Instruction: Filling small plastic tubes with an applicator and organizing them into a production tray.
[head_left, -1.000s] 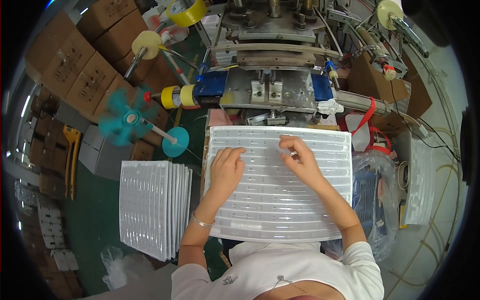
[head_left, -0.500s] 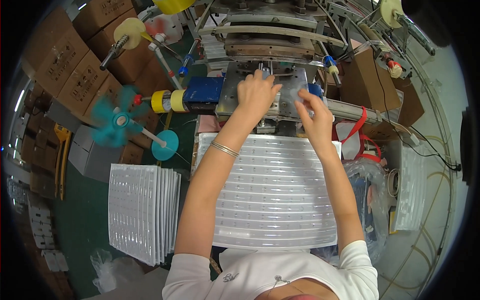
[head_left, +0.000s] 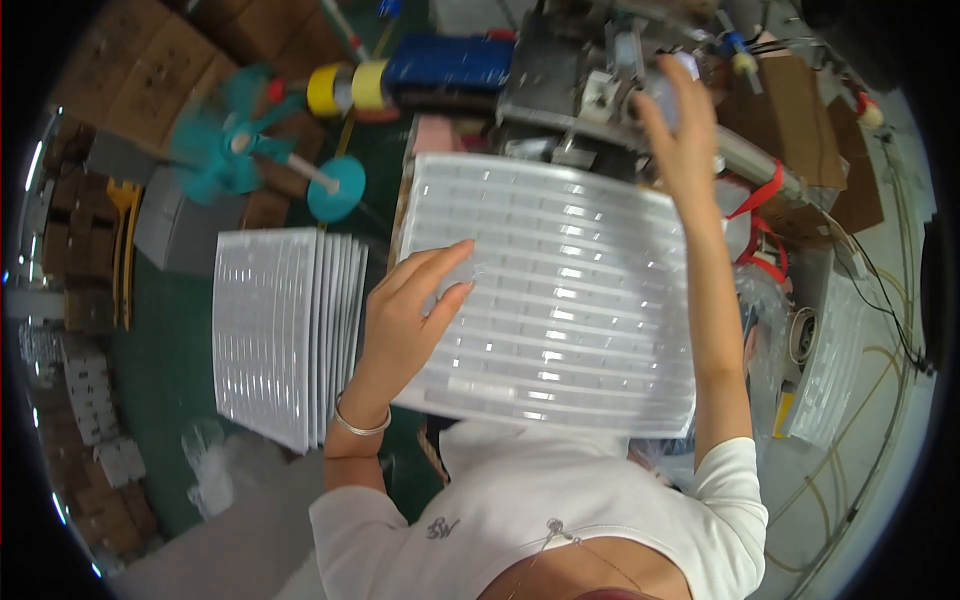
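Observation:
My left hand [head_left: 410, 305] hovers over the left part of a white ribbed tray [head_left: 560, 300], its thumb and forefinger apart. A faint clear glint shows between the fingertips, but whether it is a separate piece I cannot tell. The tray carries rows of small clear shapes under shiny strips. Beyond it, my right hand [head_left: 688, 130] reaches to the right side of a metal machine plate [head_left: 550, 80], thumb and forefinger spread. Something pale and see-through sits by that forefinger, too blurred to name. A small metal block [head_left: 600, 95] stands on the plate next to this hand.
Several similar trays [head_left: 265, 330] lean upright in a stack at left. A turquoise fan [head_left: 235, 140], its blades blurred, stands behind them. Brown cartons [head_left: 140, 75] rise at far left. A blue box-shaped part [head_left: 450, 65] and red strap [head_left: 765, 190] flank the plate.
My left hand has come back from the machine plate to over the tray. My right hand stays by the plate's right side. The whole view has shifted, with the machine now higher and further right.

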